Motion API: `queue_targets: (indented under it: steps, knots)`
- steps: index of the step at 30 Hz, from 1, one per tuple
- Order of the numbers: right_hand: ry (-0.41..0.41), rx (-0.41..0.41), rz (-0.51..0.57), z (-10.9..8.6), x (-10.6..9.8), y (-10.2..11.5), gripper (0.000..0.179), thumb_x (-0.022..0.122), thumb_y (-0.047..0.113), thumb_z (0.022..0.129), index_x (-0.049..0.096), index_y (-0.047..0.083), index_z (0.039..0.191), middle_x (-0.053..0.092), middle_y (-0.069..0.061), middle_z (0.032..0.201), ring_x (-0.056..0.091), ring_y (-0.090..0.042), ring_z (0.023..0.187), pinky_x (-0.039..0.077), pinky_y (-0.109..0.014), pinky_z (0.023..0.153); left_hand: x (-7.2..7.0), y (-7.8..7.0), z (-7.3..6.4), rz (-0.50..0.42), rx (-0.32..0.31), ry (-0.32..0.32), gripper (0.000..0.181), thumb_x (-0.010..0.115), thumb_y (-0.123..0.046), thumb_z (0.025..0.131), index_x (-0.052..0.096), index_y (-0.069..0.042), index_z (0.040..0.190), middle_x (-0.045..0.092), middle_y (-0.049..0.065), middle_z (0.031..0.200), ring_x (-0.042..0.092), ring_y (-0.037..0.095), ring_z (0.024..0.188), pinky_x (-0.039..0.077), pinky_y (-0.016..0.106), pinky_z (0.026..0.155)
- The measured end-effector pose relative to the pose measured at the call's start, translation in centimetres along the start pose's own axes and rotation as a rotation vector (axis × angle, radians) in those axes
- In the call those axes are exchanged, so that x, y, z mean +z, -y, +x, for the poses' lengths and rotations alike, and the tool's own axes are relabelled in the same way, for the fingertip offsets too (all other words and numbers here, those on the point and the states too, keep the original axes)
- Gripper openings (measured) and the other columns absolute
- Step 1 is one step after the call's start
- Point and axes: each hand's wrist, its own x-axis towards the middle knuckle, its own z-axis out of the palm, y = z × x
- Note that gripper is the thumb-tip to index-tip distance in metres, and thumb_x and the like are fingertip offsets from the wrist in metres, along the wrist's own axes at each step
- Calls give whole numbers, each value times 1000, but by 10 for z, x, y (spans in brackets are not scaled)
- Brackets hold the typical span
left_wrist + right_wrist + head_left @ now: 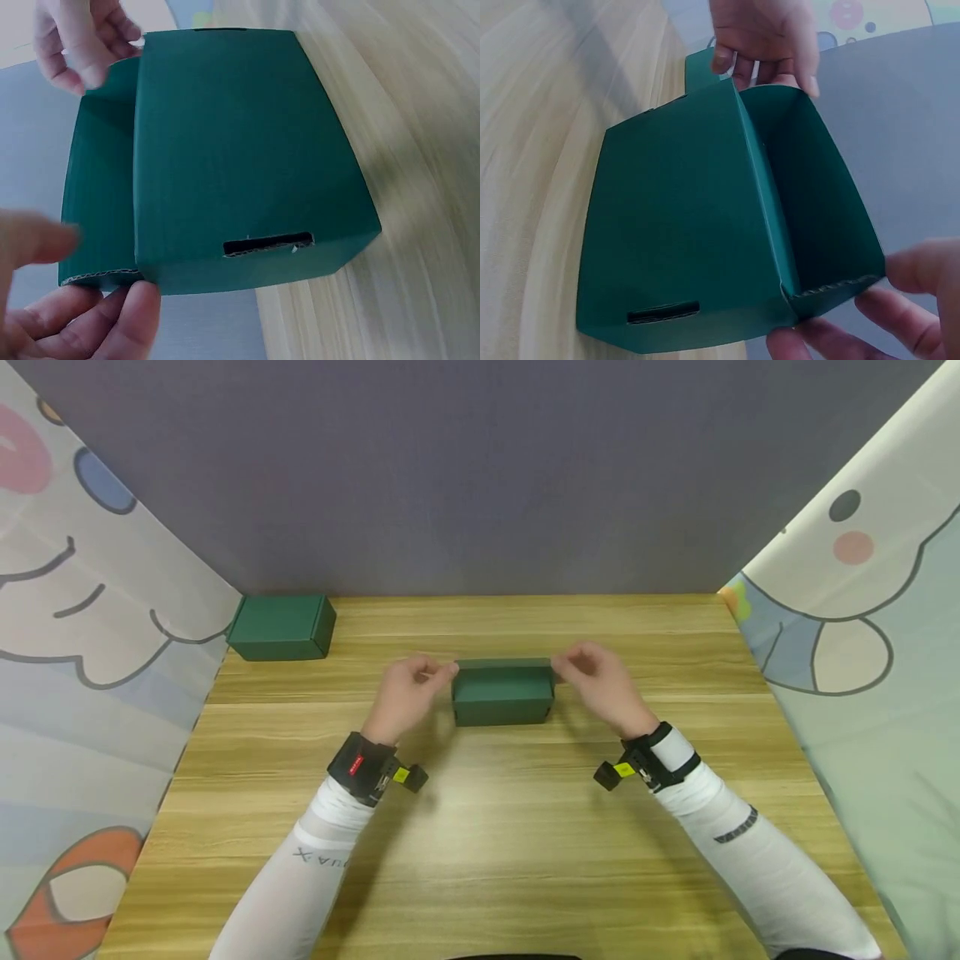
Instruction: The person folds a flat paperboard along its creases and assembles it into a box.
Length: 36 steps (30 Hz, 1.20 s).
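A dark green cardboard box stands on the table between my hands, its lid raised at the far side. In the left wrist view the box shows a slot near its lower edge and a gap beneath the lid. My left hand holds the lid's left side flap, its fingers against the outside; the thumb is blurred in the left wrist view. My right hand pinches the lid's right end, thumb at the corner and fingers beneath the flap. The box's inside is mostly dark and hidden.
A second green box, closed, sits at the table's far left corner. The wooden table meets a grey panel at the back. Cloths printed with cartoons hang on both sides.
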Motion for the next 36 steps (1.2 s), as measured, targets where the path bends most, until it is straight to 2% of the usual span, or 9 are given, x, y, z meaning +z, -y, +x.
queue_targets:
  steps: [7, 11, 15, 22, 27, 36]
  knots:
    - [123, 95, 142, -4, -4, -9, 45, 64, 30, 105, 56, 1, 138, 66, -23, 133, 72, -35, 109, 62, -50, 92, 0, 11, -2, -185, -72, 130, 56, 66, -46, 100, 59, -6, 138, 67, 14, 130, 72, 40, 111, 57, 57, 97]
    - [171, 117, 186, -6, -5, -16, 51, 63, 29, 105, 50, -3, 143, 65, -27, 135, 71, -40, 113, 62, -50, 91, 0, 16, -2, -213, -85, 173, 60, 68, -45, 100, 54, -6, 143, 68, 15, 130, 72, 39, 113, 55, 59, 101]
    - [201, 136, 219, -7, -5, -21, 54, 63, 30, 105, 48, -4, 145, 63, -28, 138, 69, -43, 118, 62, -51, 94, 2, 20, -1, -203, -90, 196, 62, 67, -45, 100, 53, -7, 146, 68, 14, 132, 72, 35, 112, 57, 56, 99]
    - [218, 142, 241, -8, -3, -26, 55, 66, 27, 104, 46, -5, 145, 62, -30, 138, 67, -46, 120, 62, -52, 93, 3, 23, -3, -198, -92, 200, 59, 68, -39, 100, 54, -8, 147, 67, 16, 135, 72, 33, 113, 58, 56, 97]
    - [233, 147, 241, -9, -2, -27, 56, 65, 26, 104, 45, -5, 147, 60, -30, 140, 66, -47, 121, 62, -50, 94, 5, 27, -5, -165, -90, 220, 58, 67, -38, 101, 55, -8, 148, 67, 16, 139, 72, 32, 116, 59, 50, 97]
    - [238, 148, 242, -9, 0, -30, 54, 66, 24, 104, 47, -4, 147, 60, -29, 140, 65, -47, 122, 62, -49, 94, 6, 29, -4, -127, -96, 214, 55, 70, -40, 99, 60, -11, 144, 67, 12, 141, 72, 29, 115, 58, 40, 92]
